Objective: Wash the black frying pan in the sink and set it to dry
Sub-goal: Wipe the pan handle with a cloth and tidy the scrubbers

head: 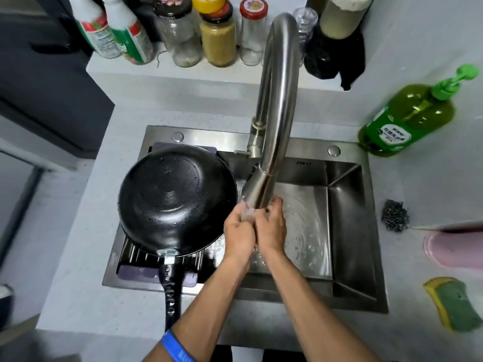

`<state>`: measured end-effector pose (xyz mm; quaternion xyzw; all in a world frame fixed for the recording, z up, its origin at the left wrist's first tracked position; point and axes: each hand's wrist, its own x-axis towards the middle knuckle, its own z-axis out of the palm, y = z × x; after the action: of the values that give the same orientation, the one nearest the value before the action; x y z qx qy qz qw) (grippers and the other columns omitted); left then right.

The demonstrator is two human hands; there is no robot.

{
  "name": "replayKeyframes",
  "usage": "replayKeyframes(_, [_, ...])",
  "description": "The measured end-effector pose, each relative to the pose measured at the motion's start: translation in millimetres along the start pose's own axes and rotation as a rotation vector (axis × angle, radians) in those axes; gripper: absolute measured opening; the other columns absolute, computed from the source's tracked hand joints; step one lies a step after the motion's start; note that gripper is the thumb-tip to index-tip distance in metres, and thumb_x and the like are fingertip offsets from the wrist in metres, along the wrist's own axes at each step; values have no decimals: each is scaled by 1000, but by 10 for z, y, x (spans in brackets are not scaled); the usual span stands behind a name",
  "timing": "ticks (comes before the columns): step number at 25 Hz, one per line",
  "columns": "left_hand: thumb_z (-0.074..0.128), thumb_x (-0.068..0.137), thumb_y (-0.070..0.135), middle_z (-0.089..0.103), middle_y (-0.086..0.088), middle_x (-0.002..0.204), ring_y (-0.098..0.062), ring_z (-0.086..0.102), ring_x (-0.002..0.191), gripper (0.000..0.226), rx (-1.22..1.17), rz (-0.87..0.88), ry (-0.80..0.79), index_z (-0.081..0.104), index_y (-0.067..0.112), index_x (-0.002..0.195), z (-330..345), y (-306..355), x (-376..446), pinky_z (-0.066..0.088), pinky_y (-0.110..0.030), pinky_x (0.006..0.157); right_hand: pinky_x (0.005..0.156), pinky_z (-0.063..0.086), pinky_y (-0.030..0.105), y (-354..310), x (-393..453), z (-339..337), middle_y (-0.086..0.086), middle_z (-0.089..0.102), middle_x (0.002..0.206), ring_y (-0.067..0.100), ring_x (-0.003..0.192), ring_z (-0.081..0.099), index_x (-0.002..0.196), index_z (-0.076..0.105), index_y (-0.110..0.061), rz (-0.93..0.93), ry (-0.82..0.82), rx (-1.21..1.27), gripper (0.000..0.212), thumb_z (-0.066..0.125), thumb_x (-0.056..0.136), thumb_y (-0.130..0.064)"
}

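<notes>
Head view, writing: we see white print on the green label of the dish soap pump bottle (407,118) at the right of the counter, too small to read; the stamped mark on the sink's (347,194) back wall is also unreadable, as are the labels on the jars and bottles (183,30) on the ledge behind.
Frying pan: the black frying pan (177,199) lies upside down, wet, on a ribbed drying rack (136,253) over the sink's left side.
Pan axis: its long axis runs from the back of the sink toward us, with the handle (171,293) pointing at us over the front rim.
Left hand: our left hand (239,231) has curled fingers pressed against the right hand under the faucet (277,108) stream, holding nothing.
Right hand: our right hand (271,226) is likewise curled and holds nothing.
Counter, right: a steel scourer (395,215) and a yellow-green sponge (454,304).
</notes>
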<state>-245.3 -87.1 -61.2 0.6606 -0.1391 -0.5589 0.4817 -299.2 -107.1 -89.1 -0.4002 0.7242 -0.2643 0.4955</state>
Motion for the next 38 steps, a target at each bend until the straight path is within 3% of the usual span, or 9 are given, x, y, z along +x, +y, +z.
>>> replayKeyframes(4, [45, 91, -1, 70, -7, 100, -20, 67, 92, 33, 34, -8, 42, 60, 11, 119, -35, -155, 258, 54, -37, 87, 70, 49, 26, -49, -214, 89, -4, 73, 91, 16, 91, 67, 103, 68, -21, 299, -206, 460, 20, 52, 99, -33])
replayKeyframes(7, [45, 85, -3, 66, -9, 78, -25, 64, 78, 25, 23, -42, 63, 64, 11, 91, 48, -151, 260, 56, -40, 76, 51, 50, 22, -108, -149, 64, -3, 72, 61, 14, 66, 68, 82, 71, -16, 453, -72, 606, 27, 54, 98, -29])
replayKeyframes(10, [51, 82, 13, 66, -9, 79, -22, 63, 75, 15, 282, 36, 41, 64, 8, 76, 69, -89, 222, 53, -40, 71, 62, 49, 32, -125, -97, 1, 5, 65, 81, 16, 69, 60, 89, 63, -17, 559, -181, 687, 27, 48, 99, -38])
replayKeyframes(15, [29, 95, 30, 57, 3, 104, -11, 47, 101, 38, 971, 659, -131, 62, 14, 102, -236, -274, 194, 37, -27, 91, 69, 57, 39, -123, -143, -89, 15, 73, 82, 29, 76, 71, 85, 71, -3, 568, -181, 779, 27, 60, 100, -23])
replayKeyframes(22, [45, 99, 18, 59, 3, 128, -9, 56, 114, 40, 72, 174, -158, 47, 40, 132, -163, -192, 32, 44, -26, 96, 39, 46, 21, -242, -127, -157, 12, 71, 76, 12, 42, 60, 91, 73, -3, 477, -170, 677, 11, 72, 87, -13])
replayKeyframes(24, [49, 96, 19, 68, 2, 102, -12, 59, 92, 26, -78, 73, -175, 70, 34, 103, -144, -112, 6, 47, -23, 75, 31, 32, 16, -272, -99, -183, 6, 58, 56, 8, 31, 46, 73, 65, -8, 438, -126, 616, 19, 66, 90, -16])
replayKeyframes(28, [53, 93, 34, 67, -3, 78, -13, 63, 69, 26, -227, -186, -78, 68, 15, 84, 8, 23, 2, 49, -27, 62, 57, 51, 29, -183, -89, -17, 1, 64, 60, 17, 59, 63, 61, 65, -19, 180, -137, 405, 28, 59, 87, -27])
replayKeyframes(34, [43, 91, -8, 71, -12, 77, -21, 69, 73, 27, -44, -60, -23, 68, 0, 87, 104, 48, -28, 56, -24, 62, 116, 35, 43, 78, -86, -108, -3, 52, 148, 18, 134, 49, 145, 48, -31, -28, -222, 31, 47, 34, 103, -48])
replayKeyframes(38, [58, 79, 13, 66, -8, 69, -23, 64, 68, 12, 33, -65, -6, 65, 6, 72, 102, 25, 56, 52, -27, 59, 108, 45, 39, 0, -219, -48, -9, 67, 113, 15, 113, 62, 115, 67, -27, 123, -201, 199, 36, 52, 94, -53])
